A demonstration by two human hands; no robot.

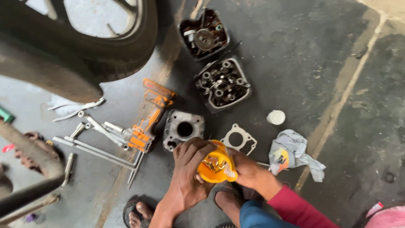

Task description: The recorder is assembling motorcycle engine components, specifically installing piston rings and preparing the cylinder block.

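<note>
The yellow bottle point(216, 167) sits low in the middle of the view, gripped between both hands above the grey floor point(295, 63). The left hand point(190, 169) wraps its side with fingers curled over the top; the right hand point(247, 169) clasps the other side, and torn foil shows at the bottle's mouth. Just beyond the hands lie a cylinder block point(183, 128) and a flat gasket point(238, 138). Farther off, a cylinder head point(222, 83) lies open with its valve gear showing, and a black tray point(204, 33) holds a sprocket and small parts. A white cap point(276, 117) and a rag point(293, 152) lie to the right; spanners point(99, 139) lie left, below a tyre point(84, 55).
</note>
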